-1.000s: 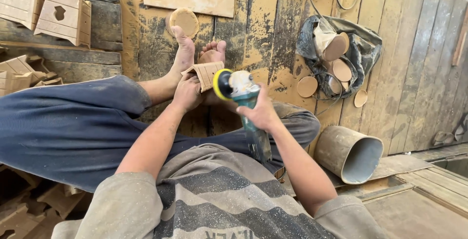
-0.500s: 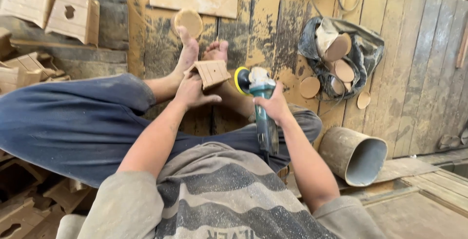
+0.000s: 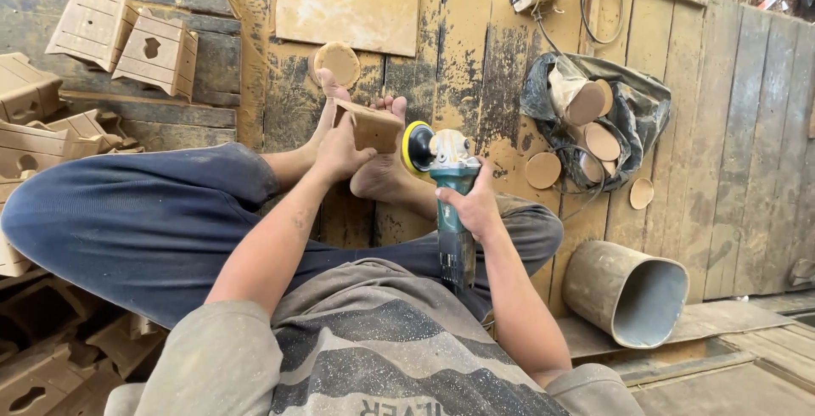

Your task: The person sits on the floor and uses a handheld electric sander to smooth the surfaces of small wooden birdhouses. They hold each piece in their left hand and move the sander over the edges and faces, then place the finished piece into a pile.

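The left hand [image 3: 340, 154] grips a small wooden piece [image 3: 370, 127], and the right hand [image 3: 474, 204] is closed around a green angle grinder [image 3: 446, 178] just beside it.

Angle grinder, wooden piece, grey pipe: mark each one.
angle grinder [image 3: 450, 180], head view, on its green body.
wooden piece [image 3: 372, 130], head view, on its flat side.
grey pipe [image 3: 604, 282], head view, on its outer wall.

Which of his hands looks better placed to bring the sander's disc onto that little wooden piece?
Right, I'd guess. The right hand grips the sander, its yellow disc facing the wooden piece close by. The left hand only holds that piece.
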